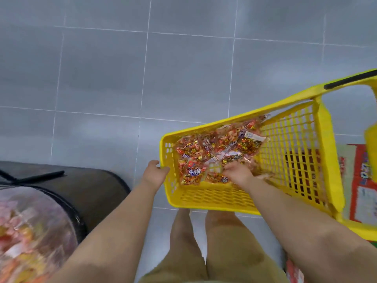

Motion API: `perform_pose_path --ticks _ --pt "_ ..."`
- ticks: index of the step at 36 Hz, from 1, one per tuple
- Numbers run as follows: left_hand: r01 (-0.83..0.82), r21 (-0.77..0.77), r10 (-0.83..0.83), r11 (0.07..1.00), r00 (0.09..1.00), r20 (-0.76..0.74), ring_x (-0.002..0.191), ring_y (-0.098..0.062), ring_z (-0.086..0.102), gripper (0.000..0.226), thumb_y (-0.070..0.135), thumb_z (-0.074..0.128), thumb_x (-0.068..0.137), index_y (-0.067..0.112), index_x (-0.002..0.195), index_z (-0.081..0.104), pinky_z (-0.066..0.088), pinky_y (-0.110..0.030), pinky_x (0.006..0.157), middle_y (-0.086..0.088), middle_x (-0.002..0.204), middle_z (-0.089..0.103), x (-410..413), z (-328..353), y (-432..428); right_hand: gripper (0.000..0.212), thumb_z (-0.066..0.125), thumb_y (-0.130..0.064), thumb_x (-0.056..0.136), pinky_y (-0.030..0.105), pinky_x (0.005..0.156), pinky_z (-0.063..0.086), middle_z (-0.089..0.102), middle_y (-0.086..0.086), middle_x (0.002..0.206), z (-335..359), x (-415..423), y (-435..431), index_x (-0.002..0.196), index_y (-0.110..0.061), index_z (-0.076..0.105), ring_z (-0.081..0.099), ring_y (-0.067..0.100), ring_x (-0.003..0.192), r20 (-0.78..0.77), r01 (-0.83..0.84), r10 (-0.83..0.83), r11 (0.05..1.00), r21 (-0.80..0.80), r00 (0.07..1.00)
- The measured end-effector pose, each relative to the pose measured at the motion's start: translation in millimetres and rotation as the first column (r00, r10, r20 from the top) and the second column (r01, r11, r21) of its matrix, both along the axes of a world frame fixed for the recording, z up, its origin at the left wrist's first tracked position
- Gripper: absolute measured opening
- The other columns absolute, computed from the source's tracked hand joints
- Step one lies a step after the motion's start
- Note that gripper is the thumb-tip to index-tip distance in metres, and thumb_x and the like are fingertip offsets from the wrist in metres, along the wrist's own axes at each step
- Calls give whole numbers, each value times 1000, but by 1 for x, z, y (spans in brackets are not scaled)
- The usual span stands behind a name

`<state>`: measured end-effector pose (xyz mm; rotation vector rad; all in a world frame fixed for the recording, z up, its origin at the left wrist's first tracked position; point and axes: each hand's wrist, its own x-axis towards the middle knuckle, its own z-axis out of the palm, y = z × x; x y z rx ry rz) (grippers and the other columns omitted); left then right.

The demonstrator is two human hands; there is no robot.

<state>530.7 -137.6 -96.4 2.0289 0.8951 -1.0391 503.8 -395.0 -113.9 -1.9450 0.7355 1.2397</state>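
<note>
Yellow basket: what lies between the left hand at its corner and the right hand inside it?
Head view: between the left hand and right hand lie the yellow basket's slotted end wall and red-orange snack packets.

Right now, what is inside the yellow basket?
Red and gold snack packets lie piled in the yellow basket. The right hand grips some, hiding whatever lies beneath it.
</note>
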Motion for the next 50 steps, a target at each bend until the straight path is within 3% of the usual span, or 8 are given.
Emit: perform_pose_path --ticks 5,10,22,26,30,35,43,50 --pt "-137 -38 140 990 982 126 88 -24 62 13 28 63 90 21 102 63 47 -32 80 -3 96 64 -3 -40 -19 51 70 -28 80 29 95 43 54 10 129 -41 -13 2 128 -21 55 50 26 117 -37 -238 236 967 -89 971" --pt "-206 155 166 966 957 239 88 -37 61 20 24 50 97 10 90 63 48 -37 78 -8 83 59 -7 -57 -25 58 67 -25 82 39 109 33 36 11 146 -70 -20 4 136 -24 47 23 31 138 -66 -466 462 866 -182 885" --pt "-233 142 197 962 953 231 93 -37 62 23 25 51 97 6 98 65 52 -43 85 -17 98 67 -4 -52 -28 42 54 -31 92 36 92 48 51 14 128 -64 -6 3 134 -31 50 52 27 113 48 -565 589 793 -227 807" --pt "-257 49 237 965 937 257 105 -32 62 26 23 60 91 10 113 60 50 -41 92 -9 105 65 -5 -41 -28 42 62 -33 89 24 77 44 63 6 120 -33 0 -7 128 -21 58 59 22 105 210 -442 455 890 -107 865" --pt "-119 128 20 985 806 591 131 -23 38 65 31 69 86 4 139 42 27 -30 110 -11 135 48 -13 -20 -34 30 71 -37 80 9 55 40 64 -15 86 4 3 -15 110 -32 66 59 -3 71 252 -6 -31 989 146 967" --pt "-137 -476 355 869 842 407 90 -1 65 80 34 77 74 18 141 36 50 -14 76 9 91 69 -11 8 -62 27 71 -25 74 42 95 46 67 8 102 19 3 -9 99 -15 68 61 23 100 -114 518 -540 694 500 834" --pt "-461 -613 558 642 829 -38 88 -23 73 24 11 70 83 24 104 65 59 -39 75 -2 95 76 -11 -14 -78 33 64 -50 79 27 84 51 71 -9 102 -10 20 -3 104 -29 66 64 9 97 -20 424 -463 792 439 886" --pt "-505 -411 555 759 832 4 87 -19 73 22 20 74 83 25 103 67 59 -37 76 4 93 76 -17 -38 -69 69 83 -25 69 32 99 42 53 6 128 -65 69 -32 127 -11 48 51 18 115 496 379 -326 925 -7 805"
